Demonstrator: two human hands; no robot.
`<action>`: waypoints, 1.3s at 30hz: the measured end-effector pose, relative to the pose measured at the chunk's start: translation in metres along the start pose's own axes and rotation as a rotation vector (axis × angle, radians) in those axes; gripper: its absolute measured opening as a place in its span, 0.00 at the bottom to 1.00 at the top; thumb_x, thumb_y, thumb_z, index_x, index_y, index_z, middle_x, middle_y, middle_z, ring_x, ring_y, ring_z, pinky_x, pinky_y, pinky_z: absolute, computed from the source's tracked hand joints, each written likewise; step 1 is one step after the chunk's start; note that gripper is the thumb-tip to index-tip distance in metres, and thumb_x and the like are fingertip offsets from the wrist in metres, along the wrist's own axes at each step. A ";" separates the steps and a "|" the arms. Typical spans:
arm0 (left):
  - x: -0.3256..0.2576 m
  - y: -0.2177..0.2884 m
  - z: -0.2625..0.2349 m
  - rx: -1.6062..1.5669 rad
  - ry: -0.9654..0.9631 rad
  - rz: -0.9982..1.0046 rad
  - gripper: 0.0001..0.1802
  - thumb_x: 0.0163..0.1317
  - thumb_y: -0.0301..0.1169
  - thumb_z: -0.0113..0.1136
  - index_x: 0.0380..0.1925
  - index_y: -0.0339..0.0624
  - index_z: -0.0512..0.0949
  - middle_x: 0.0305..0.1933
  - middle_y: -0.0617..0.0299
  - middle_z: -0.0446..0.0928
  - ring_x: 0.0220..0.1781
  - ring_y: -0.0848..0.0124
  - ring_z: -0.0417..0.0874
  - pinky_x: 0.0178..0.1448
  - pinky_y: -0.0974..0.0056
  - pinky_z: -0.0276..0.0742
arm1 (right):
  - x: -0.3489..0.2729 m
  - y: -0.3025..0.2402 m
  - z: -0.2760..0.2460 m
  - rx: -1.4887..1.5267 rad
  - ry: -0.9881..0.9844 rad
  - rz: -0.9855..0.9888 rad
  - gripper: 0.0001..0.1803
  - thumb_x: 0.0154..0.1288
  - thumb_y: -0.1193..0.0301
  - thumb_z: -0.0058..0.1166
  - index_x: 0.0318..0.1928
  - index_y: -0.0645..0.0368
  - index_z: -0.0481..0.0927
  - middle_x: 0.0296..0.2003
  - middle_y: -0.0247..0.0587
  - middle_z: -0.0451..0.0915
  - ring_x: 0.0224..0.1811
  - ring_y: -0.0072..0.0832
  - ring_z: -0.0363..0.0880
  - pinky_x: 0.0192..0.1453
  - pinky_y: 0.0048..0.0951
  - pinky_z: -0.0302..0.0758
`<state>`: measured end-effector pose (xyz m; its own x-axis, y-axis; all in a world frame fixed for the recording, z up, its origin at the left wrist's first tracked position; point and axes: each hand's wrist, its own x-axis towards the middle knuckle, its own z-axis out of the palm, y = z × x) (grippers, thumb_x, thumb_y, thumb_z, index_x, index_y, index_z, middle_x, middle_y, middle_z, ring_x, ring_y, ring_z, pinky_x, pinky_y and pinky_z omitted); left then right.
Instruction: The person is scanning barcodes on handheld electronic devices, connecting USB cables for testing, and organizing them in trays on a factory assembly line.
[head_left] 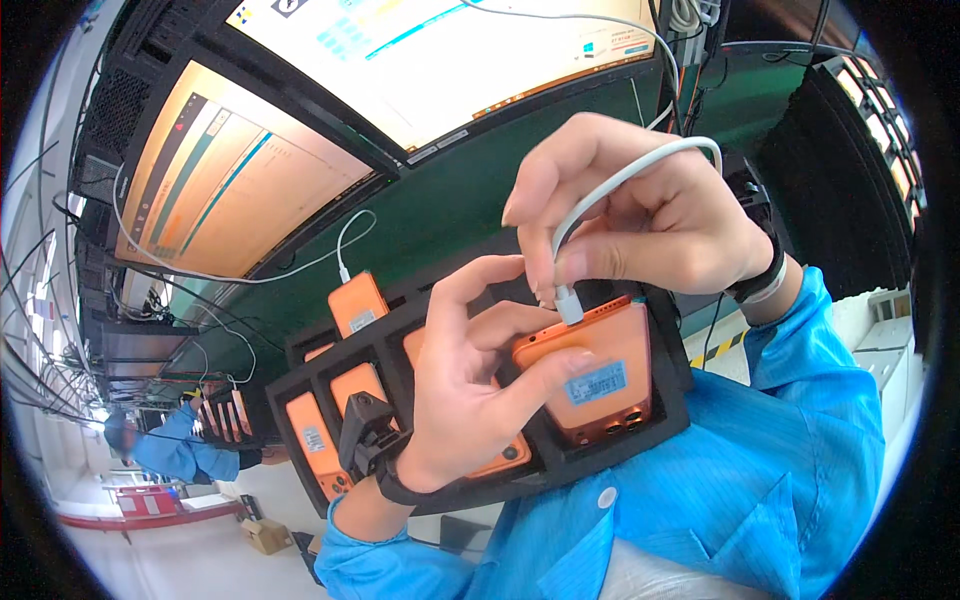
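Note:
An orange phone (625,350), back up with a pale label on it, is tilted up in the right end of a black compartment tray (676,370). My left hand (460,400) grips its side, with the thumb across the back and the fingers behind the edge. Pinched in my right hand (670,225) is the white plug (568,304) of a charging cable (625,180), touching the phone's port edge. I cannot tell how deep the plug sits. More orange phones (315,440) lie in other compartments, some partly hidden by my left hand.
Two lit monitors (250,170) stand behind the tray on a green bench. Another orange phone (357,303) at the tray's far side has a white cable (343,272) at its end. Loose cables hang at left. A person in blue (180,445) works farther left.

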<state>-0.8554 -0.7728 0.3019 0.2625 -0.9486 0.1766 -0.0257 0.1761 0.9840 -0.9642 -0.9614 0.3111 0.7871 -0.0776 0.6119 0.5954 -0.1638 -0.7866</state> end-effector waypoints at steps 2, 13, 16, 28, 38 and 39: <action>0.000 0.000 0.000 -0.016 -0.003 -0.001 0.36 0.59 0.18 0.65 0.61 0.34 0.54 0.46 0.47 0.80 0.53 0.64 0.82 0.59 0.62 0.77 | -0.004 0.000 0.005 0.091 0.038 0.074 0.18 0.63 0.86 0.55 0.53 0.65 0.71 0.38 0.45 0.82 0.44 0.26 0.83 0.49 0.26 0.81; 0.044 -0.044 -0.042 0.491 0.151 0.079 0.37 0.66 0.31 0.61 0.67 0.34 0.52 0.57 0.48 0.75 0.60 0.65 0.75 0.65 0.62 0.70 | -0.025 0.053 -0.006 -0.215 0.062 0.375 0.30 0.72 0.64 0.53 0.67 0.69 0.64 0.61 0.53 0.72 0.65 0.35 0.69 0.69 0.33 0.65; 0.027 -0.038 -0.058 0.967 0.188 0.189 0.30 0.63 0.35 0.62 0.61 0.32 0.66 0.63 0.43 0.69 0.66 0.52 0.70 0.69 0.56 0.64 | -0.036 0.057 -0.006 -0.471 0.142 0.355 0.27 0.68 0.71 0.55 0.65 0.67 0.67 0.62 0.52 0.71 0.68 0.38 0.67 0.71 0.35 0.62; -0.179 0.017 -0.159 1.173 0.730 -0.183 0.17 0.63 0.32 0.61 0.49 0.35 0.75 0.54 0.49 0.76 0.58 0.51 0.76 0.63 0.56 0.70 | -0.077 0.056 0.018 -0.487 0.348 0.448 0.25 0.61 0.81 0.51 0.60 0.65 0.71 0.65 0.47 0.68 0.68 0.35 0.65 0.70 0.31 0.60; -0.271 -0.051 -0.192 0.066 1.119 -0.069 0.26 0.72 0.36 0.52 0.60 0.24 0.70 0.58 0.53 0.77 0.59 0.69 0.76 0.66 0.65 0.67 | -0.084 0.076 0.033 -0.091 0.645 0.477 0.28 0.70 0.71 0.47 0.68 0.67 0.63 0.70 0.47 0.62 0.73 0.34 0.59 0.76 0.33 0.52; -0.258 -0.048 -0.192 0.072 1.050 -0.039 0.25 0.72 0.37 0.51 0.60 0.25 0.71 0.59 0.53 0.77 0.60 0.69 0.75 0.66 0.65 0.67 | -0.091 0.078 0.028 0.007 0.650 0.449 0.28 0.72 0.70 0.45 0.69 0.67 0.62 0.69 0.46 0.62 0.71 0.33 0.62 0.74 0.33 0.56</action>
<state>-0.7368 -0.4858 0.2052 0.9675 -0.2427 0.0714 -0.0479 0.1015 0.9937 -0.9848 -0.9394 0.1914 0.7015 -0.6946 0.1593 0.2452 0.0253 -0.9691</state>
